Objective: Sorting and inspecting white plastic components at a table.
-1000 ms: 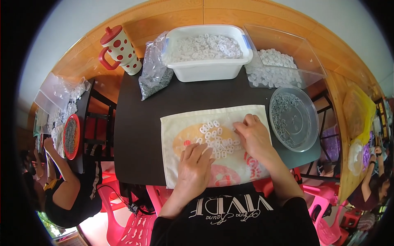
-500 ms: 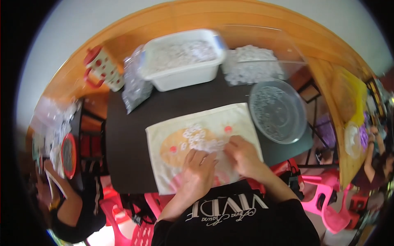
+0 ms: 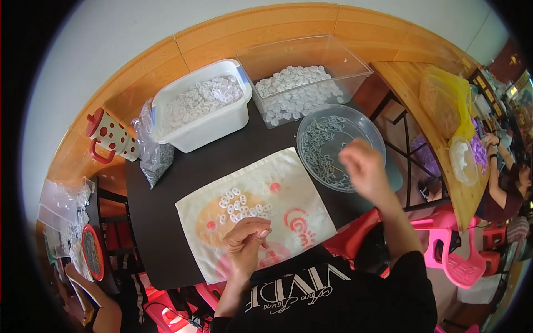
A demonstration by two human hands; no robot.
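Observation:
A pale cloth (image 3: 255, 172) with printed pictures lies on the dark table, and several small white oval plastic pieces (image 3: 236, 205) with holes are gathered on it. Just on the near side of these pieces is my left hand (image 3: 244, 244), its thumb and fingers pinched together; whatever is between them is too small to name. My right hand (image 3: 363, 169) is over the near right part of a round clear tub (image 3: 377, 130) of small grey metal pieces (image 3: 322, 144). Its fingers are curled closed, and their contents cannot be made out.
At the back stand a white tub (image 3: 211, 125) and a clear bin (image 3: 350, 77), both holding white plastic pieces. To their left are a plastic bag (image 3: 152, 144) of grey pieces and a spotted mug (image 3: 114, 139). Other people sit at both sides, near pink stools (image 3: 455, 258).
My right hand has left the cloth and moved right, over the round tub. My left hand stays low over the cloth, fingers closed. The view has shifted, and the white pieces lie uncovered.

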